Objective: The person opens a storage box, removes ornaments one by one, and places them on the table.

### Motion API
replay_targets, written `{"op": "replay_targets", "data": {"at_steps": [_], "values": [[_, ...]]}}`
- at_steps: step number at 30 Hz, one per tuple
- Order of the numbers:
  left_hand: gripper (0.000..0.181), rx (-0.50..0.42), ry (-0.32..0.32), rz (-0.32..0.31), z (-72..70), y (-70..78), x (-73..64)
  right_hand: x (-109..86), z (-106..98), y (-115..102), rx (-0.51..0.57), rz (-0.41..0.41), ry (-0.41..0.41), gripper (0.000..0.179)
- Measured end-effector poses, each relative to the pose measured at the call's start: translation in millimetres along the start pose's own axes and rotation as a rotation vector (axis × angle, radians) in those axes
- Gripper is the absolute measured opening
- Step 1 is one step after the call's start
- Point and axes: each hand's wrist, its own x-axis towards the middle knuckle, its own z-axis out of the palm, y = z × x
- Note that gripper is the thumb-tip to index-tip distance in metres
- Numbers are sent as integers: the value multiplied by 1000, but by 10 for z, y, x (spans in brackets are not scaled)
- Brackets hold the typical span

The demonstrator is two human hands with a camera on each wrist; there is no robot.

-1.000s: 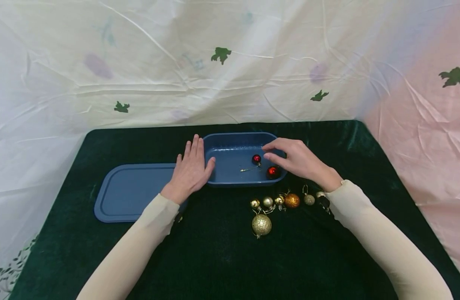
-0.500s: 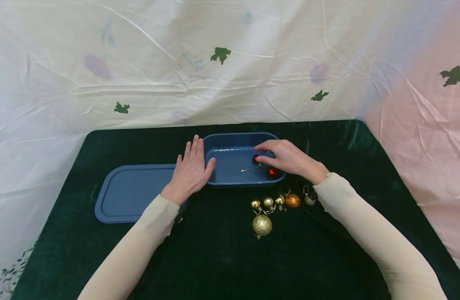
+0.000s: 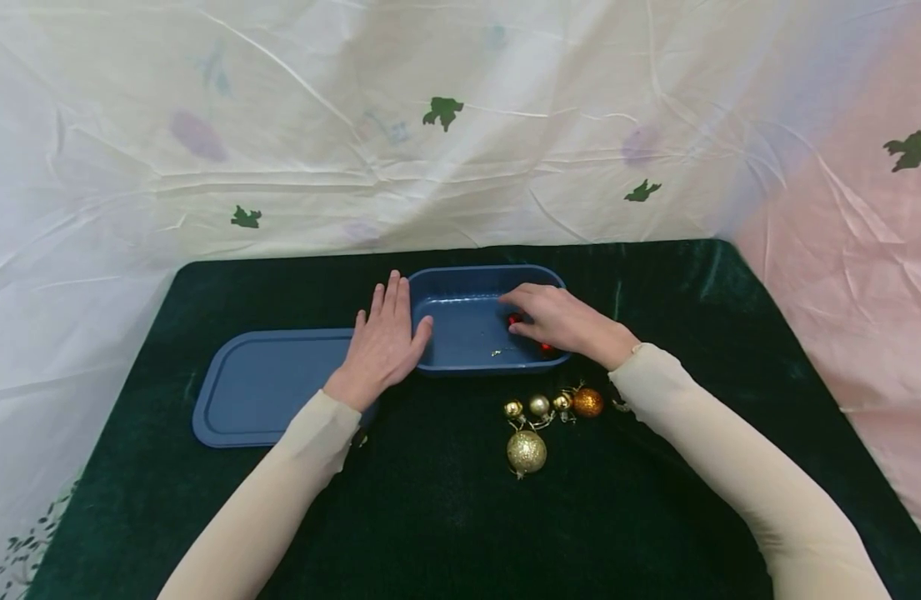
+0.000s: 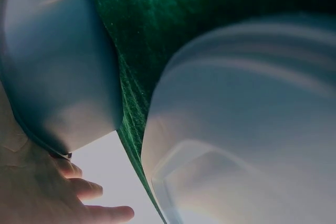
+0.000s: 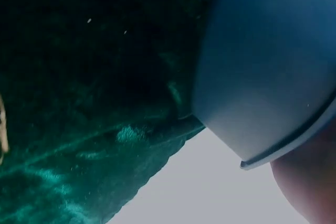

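Observation:
My left hand [image 3: 381, 342] lies with straight fingers along the left end of a blue rectangular container [image 3: 460, 367]. In the left wrist view, the left hand's fingers [image 4: 86, 188] show below the container wall [image 4: 63, 66]. Over the container's right half, my right hand [image 3: 561, 321] reaches in, fingers and thumb parted. A small red Christmas bauble [image 3: 513, 319] shows in the gap between them. Partly hidden under that hand is a second red bauble [image 3: 546, 347]. A thin gold piece [image 3: 496, 353] lies on the container floor. The right wrist view shows mostly the container's outer wall [image 5: 262, 77].
A blue lid [image 3: 272, 392] lies flat left of the container, partly under the left forearm. In front stand several small gold baubles [image 3: 538, 405], an orange bauble [image 3: 588, 402] and a larger glittery gold bauble [image 3: 527, 452]. Dark green cloth [image 3: 445, 517] covers the table.
My right hand has moved left, deeper over the container, covering more of the second red bauble. The thin gold piece has shifted slightly toward the front. The left hand stays in place.

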Motion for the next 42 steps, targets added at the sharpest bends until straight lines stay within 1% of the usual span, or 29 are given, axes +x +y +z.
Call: {"op": "replay_targets", "data": {"at_steps": [6,14,17,19,24,28,32,34,42], "values": [[80,12,-6,-5,-5,4,0,44,31,-20,36,-27,5,49],[79,7,-11,-12,-19,31,1,148,62,-68,91,-82,0,45],[80,13,-16,-11,-21,37,1,165,65,-70,108,-80,-14,46],[80,12,-16,-11,-22,37,1,164,58,-63,110,-61,-28,48],[80,8,-12,-13,-21,23,2,141,21,-35,94,4,-65,56],[80,3,-13,-16,-19,12,1,133,2,-19,48,23,-51,59],[80,5,-15,-16,-17,0,-2,130,6,-13,-16,18,-36,57],[80,6,-18,-16,-16,-3,-5,131,17,-13,-31,15,-39,54],[80,2,-24,-20,-13,7,-1,136,57,-16,-33,-21,-35,41]]}}
